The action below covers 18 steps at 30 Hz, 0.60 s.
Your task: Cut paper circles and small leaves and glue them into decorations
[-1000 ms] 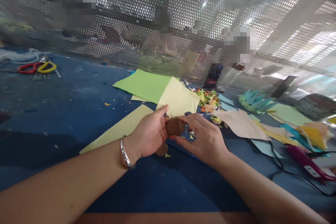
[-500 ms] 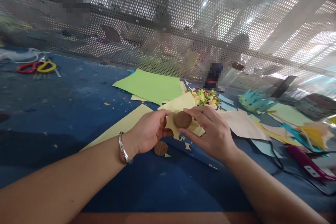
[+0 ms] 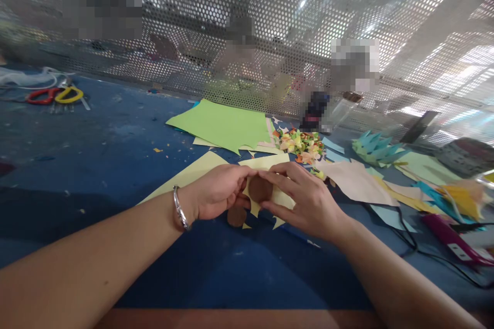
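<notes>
My left hand point(image 3: 222, 191) pinches the left edge of a pale yellow sheet of paper point(image 3: 284, 160), a silver bangle on its wrist. With thumb and fingers, my right hand point(image 3: 306, 196) grips a round brown wooden disc point(image 3: 260, 188) against that paper. The sheet's near edge has curved cut-outs. Below my left fingers, a second wooden disc point(image 3: 236, 217) lies on the blue table point(image 3: 185, 272). A thin blue pen-like stick point(image 3: 303, 238) lies under my right hand, partly covered.
Green paper point(image 3: 224, 123) and a pile of small paper flowers point(image 3: 301, 144) lie behind my hands. Scissors point(image 3: 69, 94) are far left. To the right are a blue paper crown-like piece point(image 3: 376, 149), paper scraps and a magenta power strip point(image 3: 455, 239). A perforated screen point(image 3: 173, 20) stands behind.
The yellow sheet has come down and tilted, showing more of the paper flowers. The gripped disc has shifted slightly left and lower, and my left fingertips now reach its upper edge.
</notes>
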Motion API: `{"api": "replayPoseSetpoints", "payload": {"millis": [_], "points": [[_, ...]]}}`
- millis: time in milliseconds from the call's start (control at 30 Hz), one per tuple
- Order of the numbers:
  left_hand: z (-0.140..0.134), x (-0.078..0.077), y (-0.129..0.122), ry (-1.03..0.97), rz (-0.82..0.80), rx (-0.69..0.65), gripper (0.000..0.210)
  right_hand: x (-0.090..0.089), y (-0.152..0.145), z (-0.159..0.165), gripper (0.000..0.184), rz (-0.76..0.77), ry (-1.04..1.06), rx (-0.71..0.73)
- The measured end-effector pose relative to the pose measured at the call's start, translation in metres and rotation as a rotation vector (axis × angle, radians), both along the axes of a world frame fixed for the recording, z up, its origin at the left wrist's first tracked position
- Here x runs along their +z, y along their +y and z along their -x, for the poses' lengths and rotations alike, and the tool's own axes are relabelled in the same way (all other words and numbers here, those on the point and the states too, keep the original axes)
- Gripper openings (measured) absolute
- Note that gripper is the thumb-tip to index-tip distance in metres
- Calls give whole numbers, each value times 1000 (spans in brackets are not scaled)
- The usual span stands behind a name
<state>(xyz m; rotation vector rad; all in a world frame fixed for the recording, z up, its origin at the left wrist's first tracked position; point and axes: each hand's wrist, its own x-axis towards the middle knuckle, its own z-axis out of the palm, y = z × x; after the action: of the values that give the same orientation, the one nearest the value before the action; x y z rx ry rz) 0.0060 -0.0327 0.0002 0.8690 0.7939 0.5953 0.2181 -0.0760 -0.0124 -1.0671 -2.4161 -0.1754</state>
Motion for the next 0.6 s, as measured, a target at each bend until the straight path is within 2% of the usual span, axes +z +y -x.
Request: {"api": "replayPoseSetpoints", "payload": {"millis": [133, 433, 600], "points": [[1, 1, 1, -15, 1, -32, 22, 1, -1, 0, 47, 2, 2, 24], [3, 3, 1, 37, 11, -47, 8, 2, -2, 1, 50, 33, -1, 56], [3, 3, 0, 47, 17, -54, 10, 2, -2, 1, 50, 38, -11, 51]]}}
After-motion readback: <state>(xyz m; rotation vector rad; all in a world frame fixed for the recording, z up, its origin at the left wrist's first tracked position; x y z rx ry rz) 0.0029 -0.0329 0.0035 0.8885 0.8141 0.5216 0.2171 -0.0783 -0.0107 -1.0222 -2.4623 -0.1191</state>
